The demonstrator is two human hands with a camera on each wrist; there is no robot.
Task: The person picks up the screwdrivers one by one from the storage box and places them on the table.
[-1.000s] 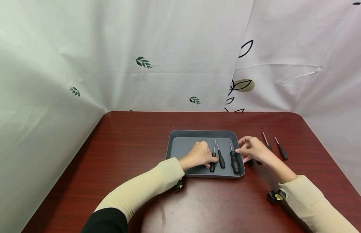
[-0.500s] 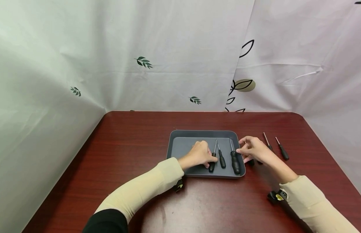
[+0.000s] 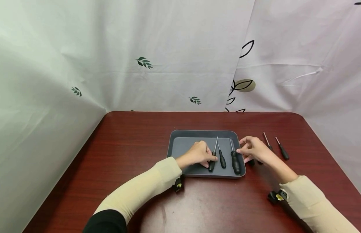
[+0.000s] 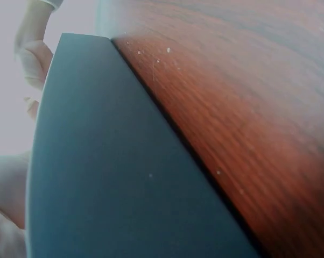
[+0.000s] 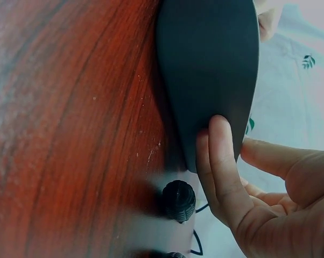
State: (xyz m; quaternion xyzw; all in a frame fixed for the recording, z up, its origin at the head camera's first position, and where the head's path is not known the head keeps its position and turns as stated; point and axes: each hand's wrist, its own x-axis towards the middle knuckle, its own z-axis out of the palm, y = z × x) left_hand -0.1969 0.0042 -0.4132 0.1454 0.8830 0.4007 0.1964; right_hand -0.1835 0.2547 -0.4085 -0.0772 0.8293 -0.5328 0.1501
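Observation:
A grey rectangular tray [image 3: 180,142] lies on the table with several black-handled screwdrivers about it. Inside it, my left hand [image 3: 199,152] pinches the handle of a screwdriver [image 3: 211,166], whose shaft points away from me. Just right of that lies a smaller screwdriver [image 3: 222,160], and near the right wall a thick-handled screwdriver [image 3: 235,163]. My right hand [image 3: 253,149] grips the tray's right rim, thumb at the edge; the right wrist view shows its fingers [image 5: 221,140] against the outer wall. The tray wall [image 4: 97,150] hides most of my left hand in the left wrist view.
Right of the tray, two screwdrivers [image 3: 282,151] [image 3: 266,139] lie on the red-brown table [image 3: 133,142]. More handles [image 3: 251,162] show partly under my right hand. A white patterned cloth [image 3: 168,81] hangs behind the table.
The screwdriver in my left hand has tilted slightly, its tip shifting right and away from me. My right hand stays on the tray rim.

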